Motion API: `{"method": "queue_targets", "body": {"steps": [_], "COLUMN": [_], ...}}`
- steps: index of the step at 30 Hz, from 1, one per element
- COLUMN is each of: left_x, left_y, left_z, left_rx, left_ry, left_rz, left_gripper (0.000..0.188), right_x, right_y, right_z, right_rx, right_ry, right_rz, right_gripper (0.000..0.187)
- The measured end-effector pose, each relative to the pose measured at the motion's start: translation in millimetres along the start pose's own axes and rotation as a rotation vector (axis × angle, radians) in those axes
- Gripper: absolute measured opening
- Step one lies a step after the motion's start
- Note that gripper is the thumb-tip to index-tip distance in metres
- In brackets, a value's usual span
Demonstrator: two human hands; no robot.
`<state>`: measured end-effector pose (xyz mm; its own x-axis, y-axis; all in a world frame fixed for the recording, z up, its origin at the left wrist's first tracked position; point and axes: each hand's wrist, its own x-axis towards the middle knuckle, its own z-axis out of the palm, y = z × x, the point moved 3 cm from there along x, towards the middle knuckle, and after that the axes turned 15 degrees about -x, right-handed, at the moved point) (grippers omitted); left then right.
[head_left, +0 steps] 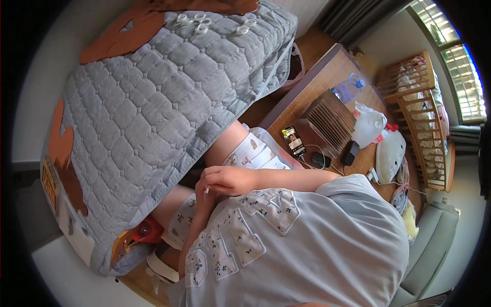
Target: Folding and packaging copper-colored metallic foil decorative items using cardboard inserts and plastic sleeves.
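right hand (227,180) fingers curled, pinching small white piece (206,190), kind unclear | left hand (200,197) mostly hidden under it, finger state cannot tell | both at lap, just beside grey quilted padded mat (153,112) edge | smartphone (293,141) on wooden table (312,97) well apart

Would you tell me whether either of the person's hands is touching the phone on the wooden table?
No: the phone lies alone on the wooden table, while both hands are together near the person's chest, apart from it.
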<state>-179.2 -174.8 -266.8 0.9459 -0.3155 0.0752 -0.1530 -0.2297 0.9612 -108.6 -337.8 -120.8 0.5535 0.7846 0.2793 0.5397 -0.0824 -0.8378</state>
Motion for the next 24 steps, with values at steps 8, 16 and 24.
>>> {"method": "queue_targets", "body": {"steps": [8,16,24], "left_x": [9.0,0.8,-7.9], "left_y": [44.8,32.5,46.6], "left_z": [6.3,19.1,6.7], "left_rx": [-1.567,-1.868,-1.397], "left_ry": [0.486,0.541,0.346], "left_rz": [-0.435,-0.332,-0.432], "left_gripper": [0.027,0.014,0.024], "right_x": [-11.3,-39.3,-37.4], "right_y": [11.5,26.9,41.0], "right_z": [6.5,12.0,20.2], "right_rx": [-0.488,-0.236,0.180], "right_ry": [0.274,0.221,0.195], "right_rz": [-0.154,0.065,0.352], "right_gripper": [0.034,0.031,0.008]}}
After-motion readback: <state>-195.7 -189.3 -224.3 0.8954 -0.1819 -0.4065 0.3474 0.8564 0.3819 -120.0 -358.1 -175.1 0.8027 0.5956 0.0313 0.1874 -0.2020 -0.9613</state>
